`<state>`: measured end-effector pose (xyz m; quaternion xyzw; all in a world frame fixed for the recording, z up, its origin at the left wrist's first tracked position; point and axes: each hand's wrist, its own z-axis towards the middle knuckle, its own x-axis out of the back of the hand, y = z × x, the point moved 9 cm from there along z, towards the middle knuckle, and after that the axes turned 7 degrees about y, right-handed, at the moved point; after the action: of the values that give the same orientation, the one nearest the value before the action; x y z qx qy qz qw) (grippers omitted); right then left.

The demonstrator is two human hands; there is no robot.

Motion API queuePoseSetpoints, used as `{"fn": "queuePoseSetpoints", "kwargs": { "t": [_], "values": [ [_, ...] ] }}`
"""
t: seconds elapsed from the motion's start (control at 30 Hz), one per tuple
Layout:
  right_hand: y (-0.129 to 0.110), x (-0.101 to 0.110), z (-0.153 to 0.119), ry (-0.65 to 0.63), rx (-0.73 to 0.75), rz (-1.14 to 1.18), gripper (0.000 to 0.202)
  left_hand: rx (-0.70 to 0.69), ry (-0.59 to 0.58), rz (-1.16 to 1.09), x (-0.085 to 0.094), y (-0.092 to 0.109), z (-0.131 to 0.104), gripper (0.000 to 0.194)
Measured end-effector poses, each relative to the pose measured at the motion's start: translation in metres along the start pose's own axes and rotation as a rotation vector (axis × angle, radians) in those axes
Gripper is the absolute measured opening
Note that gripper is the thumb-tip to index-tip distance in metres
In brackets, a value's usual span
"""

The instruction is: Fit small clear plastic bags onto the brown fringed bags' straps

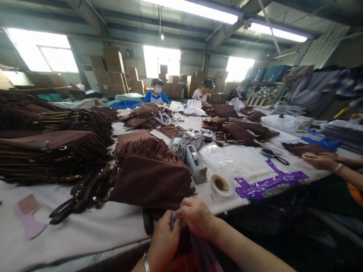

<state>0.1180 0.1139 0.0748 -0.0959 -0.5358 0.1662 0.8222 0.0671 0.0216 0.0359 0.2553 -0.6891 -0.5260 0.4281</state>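
Note:
At the table's front edge my left hand (166, 238) and my right hand (196, 217) are close together, the fingers of both closed on a greyish, see-through plastic strip (202, 250). The strip hangs down below my right hand; its exact kind is unclear. Just beyond my hands lies a brown fringed bag (153, 181), on top of more fringed bags. A dark strap (148, 221) hangs over the edge beside my left hand. To the right of the bag stand a grey tape dispenser (196, 165) and a roll of tape (220, 184).
A tall stack of brown fringed bags (51, 155) fills the left, with a pink comb (30, 217) in front. Purple plastic (269, 183) and a black-handled tool (274, 156) lie right. A co-worker's hand (320, 162) works at far right. Several people sit across the table.

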Motion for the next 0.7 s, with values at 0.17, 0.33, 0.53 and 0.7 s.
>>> {"fn": "queuePoseSetpoints", "kwargs": {
  "t": [0.17,0.33,0.53,0.7],
  "values": [
    [-0.002,0.007,0.013,-0.066,0.005,-0.003,0.013,-0.134,-0.002,-0.002,0.001,0.008,-0.002,0.012],
    [-0.014,0.001,0.017,-0.096,0.193,-0.058,0.011,-0.153,-0.03,0.098,-0.002,0.0,-0.002,0.018],
    [-0.02,-0.006,0.004,0.008,0.325,-0.164,0.015,-0.087,-0.111,0.231,-0.005,-0.004,0.002,0.026],
    [-0.019,-0.001,-0.004,0.077,0.331,-0.115,0.018,0.523,-0.381,-0.259,-0.026,-0.033,-0.01,0.027]
  ]
}}
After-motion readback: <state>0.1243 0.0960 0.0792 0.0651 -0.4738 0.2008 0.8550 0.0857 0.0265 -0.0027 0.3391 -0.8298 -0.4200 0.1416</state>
